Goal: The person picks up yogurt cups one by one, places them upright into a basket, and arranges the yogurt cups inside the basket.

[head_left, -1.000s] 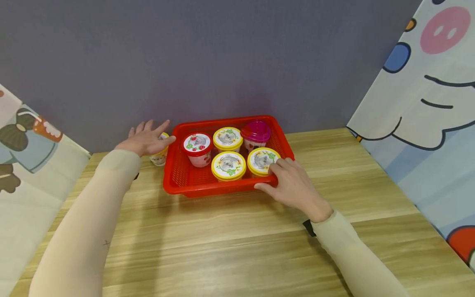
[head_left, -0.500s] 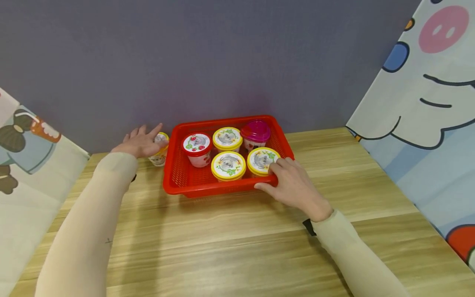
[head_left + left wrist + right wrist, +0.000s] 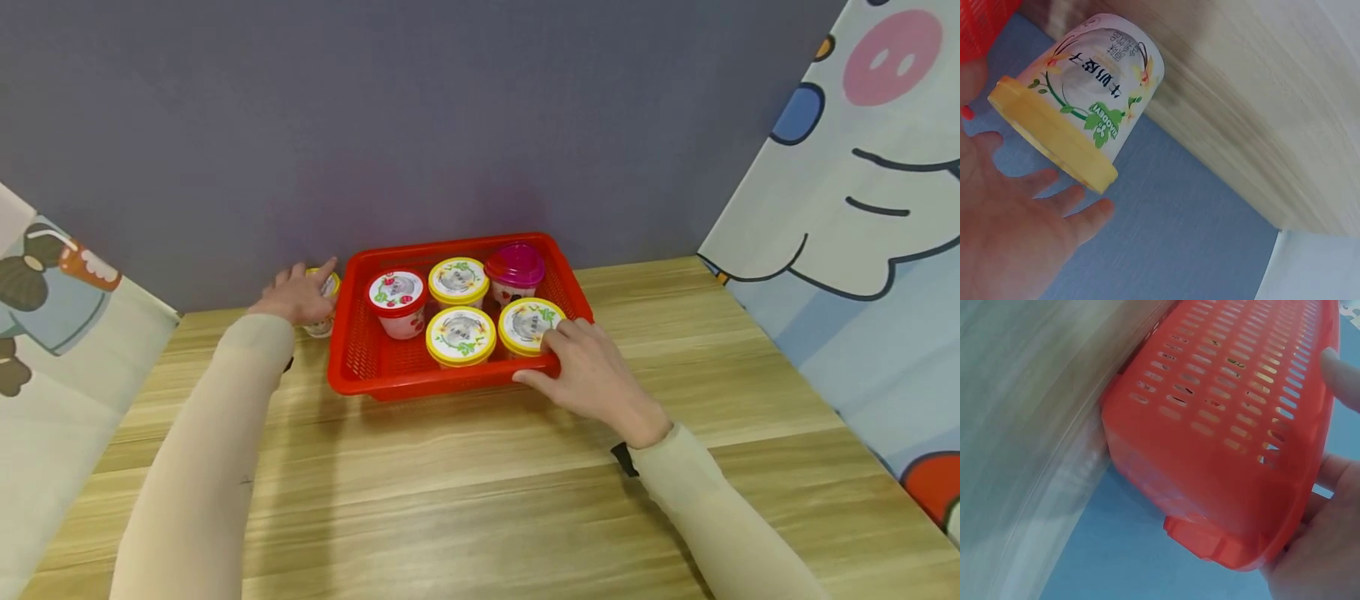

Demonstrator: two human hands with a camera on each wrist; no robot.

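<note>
A white paper cup with a yellow lid and a flower print [image 3: 1094,75] stands on the table just left of the red plastic basket [image 3: 420,385]. Over its lid is my left hand [image 3: 294,297], fingers spread and apart from one another; whether they touch the lid I cannot tell. In the left wrist view the fingertips [image 3: 1094,219] lie close to the lid. My right hand [image 3: 596,375] grips the basket's front right rim, thumb outside and fingers over the edge. Inside the basket are a red-lidded cup [image 3: 397,304], a magenta-lidded cup [image 3: 516,271] and several yellow-lidded cups [image 3: 461,333].
The wooden table [image 3: 465,500] runs up to a grey panel [image 3: 465,125] right behind the basket and the loose cup. Cartoon-printed sheets [image 3: 862,233] flank the table on both sides.
My left hand has shifted slightly left, then back right and lower over the loose yellow-lidded cup, covering more of it. My right hand and the basket have stayed in place.
</note>
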